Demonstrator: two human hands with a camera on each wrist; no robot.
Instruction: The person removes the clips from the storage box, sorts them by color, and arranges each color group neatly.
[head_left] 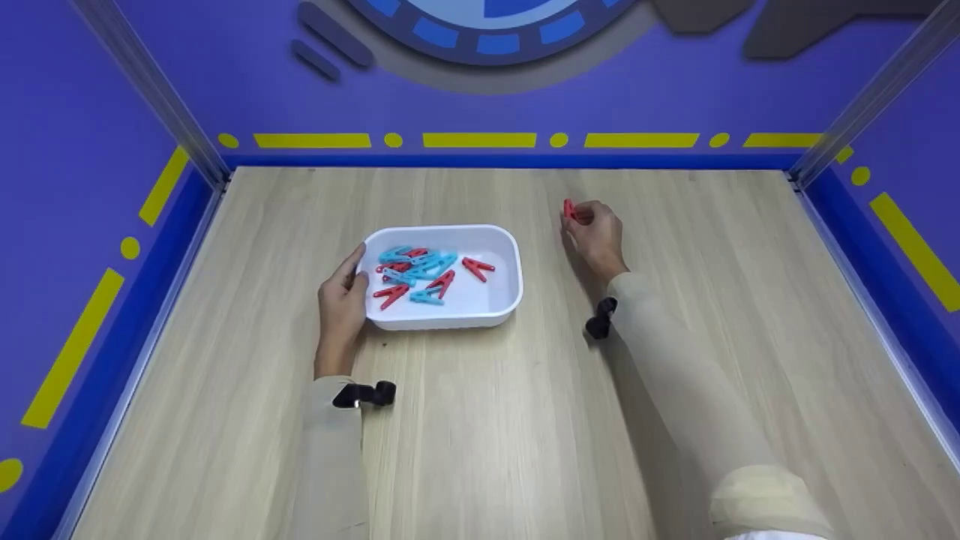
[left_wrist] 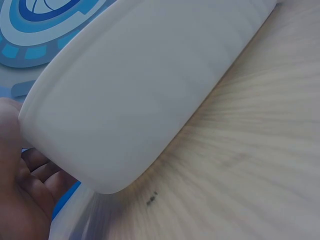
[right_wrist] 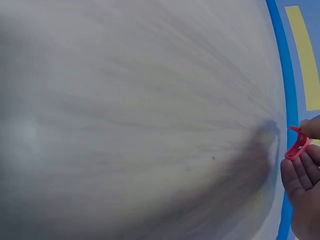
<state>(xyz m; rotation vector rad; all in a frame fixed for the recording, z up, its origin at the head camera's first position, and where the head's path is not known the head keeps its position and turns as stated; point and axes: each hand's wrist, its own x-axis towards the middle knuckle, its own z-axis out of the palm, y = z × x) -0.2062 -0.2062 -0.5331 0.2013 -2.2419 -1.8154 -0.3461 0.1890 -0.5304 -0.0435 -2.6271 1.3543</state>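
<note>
A white plastic tub (head_left: 495, 300) stands on the table, with several red and light blue clothespins (head_left: 426, 264) lying in it, mostly toward its left side. My left hand (head_left: 343, 300) grips the tub's left end, thumb at the rim and fingers along the outer wall; the left wrist view shows those curled fingers (left_wrist: 47, 177) beside the tub's end. Beyond and to the right of the tub, my right hand (head_left: 598, 234) pinches a red clothespin (head_left: 568, 209). In the right wrist view this red clothespin (right_wrist: 298, 145) sits between thumb and fingers.
The wooden table (head_left: 465, 435) carries the tub. Blue panels with yellow marks (head_left: 480, 140) stand at the back and both sides, joined by metal corner posts (head_left: 862, 97). Black wrist cameras (head_left: 600, 318) are strapped over both sleeves.
</note>
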